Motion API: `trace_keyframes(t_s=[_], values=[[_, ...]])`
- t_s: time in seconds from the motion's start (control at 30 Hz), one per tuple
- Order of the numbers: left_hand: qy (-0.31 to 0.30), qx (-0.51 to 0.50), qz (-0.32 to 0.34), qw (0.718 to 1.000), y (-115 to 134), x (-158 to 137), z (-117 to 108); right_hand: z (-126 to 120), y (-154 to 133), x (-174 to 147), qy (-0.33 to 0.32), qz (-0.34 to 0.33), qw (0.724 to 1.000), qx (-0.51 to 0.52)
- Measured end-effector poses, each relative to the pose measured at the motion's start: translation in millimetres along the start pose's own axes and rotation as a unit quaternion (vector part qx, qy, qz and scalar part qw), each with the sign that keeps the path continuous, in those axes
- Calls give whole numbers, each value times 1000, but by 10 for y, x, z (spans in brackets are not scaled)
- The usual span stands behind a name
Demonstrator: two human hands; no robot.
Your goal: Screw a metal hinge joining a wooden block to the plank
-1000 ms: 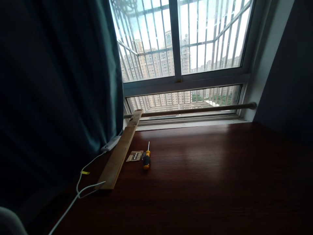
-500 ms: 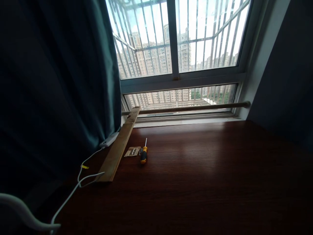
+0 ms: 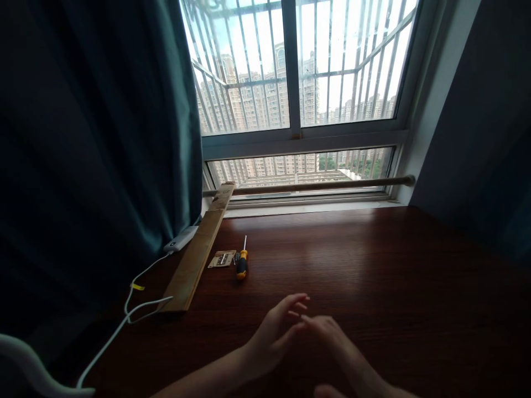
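My left hand (image 3: 276, 334) is raised over the near part of the dark wooden tabletop (image 3: 373, 309), fingers stretched out and slightly apart. My right hand (image 3: 331, 334) meets it at the fingertips, pointing left with its back turned to the camera. I see nothing held in either hand; whether the tips touch is hard to tell. Beyond them lies a yellow and black screwdriver (image 3: 241, 266), its shaft toward the window. Several small screws (image 3: 237, 258) lie beside it, next to a small piece of cardboard (image 3: 222, 259) with metal parts on it.
A long wooden board (image 3: 199, 249) lies at the left, its far end on a rail (image 3: 311, 187) before the barred window (image 3: 249, 94). Near it are a white power strip (image 3: 181, 239) and a white cable (image 3: 110, 342). A dark blue curtain (image 3: 166, 138) hangs at the left.
Both my hands have come into view from the bottom edge and sit close together. The camera view has shifted slightly; the screwdriver, cardboard and board stay in place.
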State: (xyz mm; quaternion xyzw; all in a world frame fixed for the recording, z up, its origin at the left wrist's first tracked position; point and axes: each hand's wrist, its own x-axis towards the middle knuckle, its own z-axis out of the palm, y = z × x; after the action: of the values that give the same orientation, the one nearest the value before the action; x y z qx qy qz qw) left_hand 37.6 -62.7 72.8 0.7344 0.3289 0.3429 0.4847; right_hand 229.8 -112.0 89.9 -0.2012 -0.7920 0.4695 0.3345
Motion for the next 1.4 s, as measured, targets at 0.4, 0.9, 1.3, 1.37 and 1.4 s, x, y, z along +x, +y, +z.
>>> trace_keyframes(t_s=[0.4,0.9,1.3,1.37,1.4], values=[[21,-231,69,970,-625,483,216,-166,1064,438,96,-17,988,-120],[-104,-196,95,971,-555,504,111,-251,904,380,36,-42,995,-78],[-53,-219,40,973,-616,566,148,-211,966,451,86,4,995,-43],[-49,-211,35,976,-591,566,141,-204,981,452,91,11,995,-44],[-46,-208,32,977,-579,566,139,-202,986,453,93,13,995,-44]])
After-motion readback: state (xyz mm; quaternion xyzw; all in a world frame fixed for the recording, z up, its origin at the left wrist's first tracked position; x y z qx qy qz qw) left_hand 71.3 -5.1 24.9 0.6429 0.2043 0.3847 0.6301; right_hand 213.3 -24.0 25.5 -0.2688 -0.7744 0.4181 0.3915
